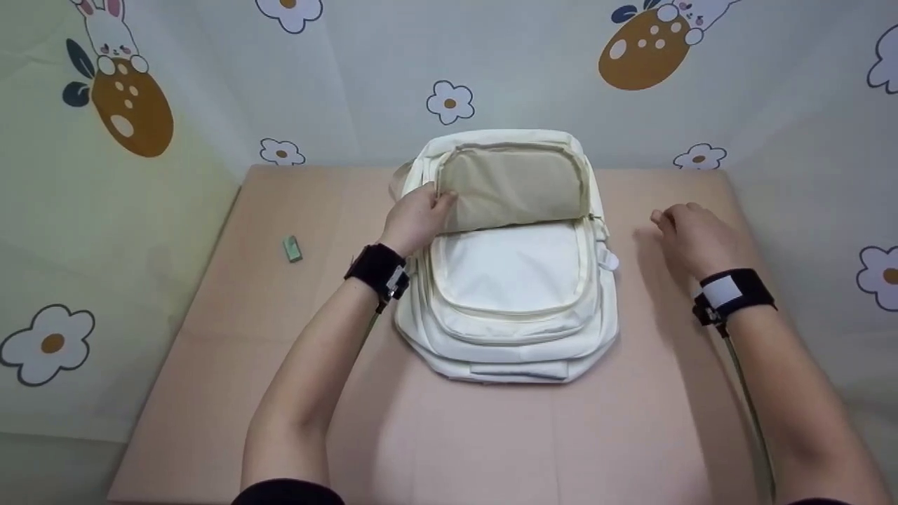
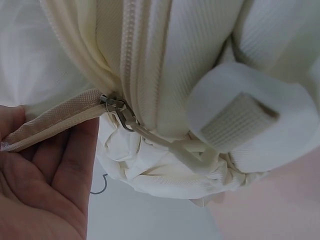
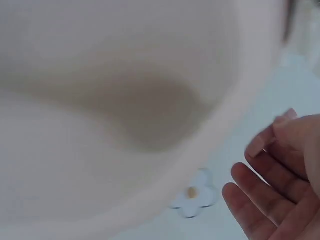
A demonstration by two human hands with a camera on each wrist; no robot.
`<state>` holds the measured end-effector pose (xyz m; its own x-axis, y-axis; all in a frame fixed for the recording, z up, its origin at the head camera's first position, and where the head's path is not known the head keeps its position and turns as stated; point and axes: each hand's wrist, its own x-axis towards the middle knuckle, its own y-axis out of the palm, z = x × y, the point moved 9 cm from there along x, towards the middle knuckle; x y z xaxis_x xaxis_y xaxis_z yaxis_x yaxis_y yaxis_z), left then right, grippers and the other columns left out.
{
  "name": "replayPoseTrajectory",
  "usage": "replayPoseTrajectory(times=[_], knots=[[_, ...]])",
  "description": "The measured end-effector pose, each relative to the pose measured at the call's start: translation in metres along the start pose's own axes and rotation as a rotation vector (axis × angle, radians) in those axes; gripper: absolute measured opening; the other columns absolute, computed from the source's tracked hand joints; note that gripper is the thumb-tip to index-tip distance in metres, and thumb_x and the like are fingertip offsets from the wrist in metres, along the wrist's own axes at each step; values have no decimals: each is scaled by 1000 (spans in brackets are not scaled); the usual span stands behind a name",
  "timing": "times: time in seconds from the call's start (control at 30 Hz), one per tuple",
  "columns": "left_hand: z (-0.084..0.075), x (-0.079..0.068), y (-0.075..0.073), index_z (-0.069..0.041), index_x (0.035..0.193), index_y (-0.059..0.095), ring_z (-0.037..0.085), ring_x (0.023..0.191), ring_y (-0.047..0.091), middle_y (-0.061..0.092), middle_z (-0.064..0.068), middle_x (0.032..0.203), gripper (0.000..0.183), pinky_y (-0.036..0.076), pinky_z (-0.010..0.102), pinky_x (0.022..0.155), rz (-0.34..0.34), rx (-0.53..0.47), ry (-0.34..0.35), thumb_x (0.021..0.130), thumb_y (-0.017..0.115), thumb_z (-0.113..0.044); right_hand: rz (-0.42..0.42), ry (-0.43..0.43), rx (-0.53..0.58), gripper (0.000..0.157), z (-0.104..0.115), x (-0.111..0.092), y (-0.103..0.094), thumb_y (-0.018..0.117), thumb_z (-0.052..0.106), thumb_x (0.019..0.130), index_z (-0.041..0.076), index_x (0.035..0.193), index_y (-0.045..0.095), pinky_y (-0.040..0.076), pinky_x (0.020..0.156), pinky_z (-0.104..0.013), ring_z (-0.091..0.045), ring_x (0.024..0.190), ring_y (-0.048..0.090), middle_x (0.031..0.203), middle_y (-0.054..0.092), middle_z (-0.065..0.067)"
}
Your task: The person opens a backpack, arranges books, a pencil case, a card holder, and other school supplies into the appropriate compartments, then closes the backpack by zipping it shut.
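Note:
A cream backpack [image 1: 515, 273] lies on the table with its front pocket unzipped and the tan lining of the pocket flap [image 1: 519, 182] showing. My left hand [image 1: 415, 217] pinches the left edge of this flap. Up close in the left wrist view, the thumb and fingers [image 2: 47, 175] grip the zipper-edged fabric strip [image 2: 60, 117], beside a metal zipper slider [image 2: 116, 107] with a cream pull. To the right of the backpack, my right hand [image 1: 701, 235] is held apart from it with loosely bent fingers. Nothing lies in that hand in the right wrist view.
A small green block [image 1: 292, 249] lies on the left part of the pinkish table [image 1: 477, 442]. Curtains [image 1: 365, 84] printed with flowers and rabbits hang behind and at both sides. A cable [image 1: 751, 400] runs along the right forearm.

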<state>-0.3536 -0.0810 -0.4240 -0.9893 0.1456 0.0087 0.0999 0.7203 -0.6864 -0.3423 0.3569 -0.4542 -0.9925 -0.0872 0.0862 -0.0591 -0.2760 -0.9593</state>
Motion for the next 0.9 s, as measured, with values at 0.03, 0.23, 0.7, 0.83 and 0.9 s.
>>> replayPoseTrajectory(times=[0.03, 0.23, 0.7, 0.83, 0.9], knots=[[0, 0, 0, -16, 82, 47, 15, 60, 42, 43, -2, 70, 36, 36, 33, 58, -1, -1, 0, 107, 51, -43, -54, -35, 28, 51, 11, -2, -9, 44, 41, 109, -4, 112, 66, 46, 85, -60, -42, 95, 59, 103, 63, -25], [-2, -1, -5, -15, 83, 47, 17, 62, 44, 44, -2, 71, 37, 36, 35, 60, -22, 29, 11, 107, 50, -43, -406, -377, 127, 26, 101, -34, -53, 65, 17, 102, -3, 119, 67, 54, 82, -51, -35, 104, 63, 112, 67, -19], [-2, -3, -7, -17, 84, 48, 15, 60, 43, 46, -2, 70, 36, 36, 33, 58, -41, 8, 13, 106, 51, -45, -326, -732, 22, 16, 221, -46, -13, 71, 17, 98, 6, 109, 71, 56, 70, -45, -28, 95, 66, 102, 71, -8], [-3, -3, -7, -17, 84, 48, 15, 59, 43, 44, -3, 69, 36, 36, 33, 57, -43, 0, 16, 106, 51, -45, -331, -721, 4, 12, 225, -42, -10, 71, 19, 98, 9, 103, 70, 54, 67, -45, -27, 93, 64, 98, 70, -5], [-5, -3, -7, -17, 84, 48, 15, 59, 42, 43, -3, 69, 36, 35, 33, 56, -43, 6, 22, 106, 51, -45, -328, -717, 5, 11, 226, -41, -10, 71, 20, 98, 9, 100, 70, 54, 66, -44, -26, 91, 63, 95, 71, -4]])
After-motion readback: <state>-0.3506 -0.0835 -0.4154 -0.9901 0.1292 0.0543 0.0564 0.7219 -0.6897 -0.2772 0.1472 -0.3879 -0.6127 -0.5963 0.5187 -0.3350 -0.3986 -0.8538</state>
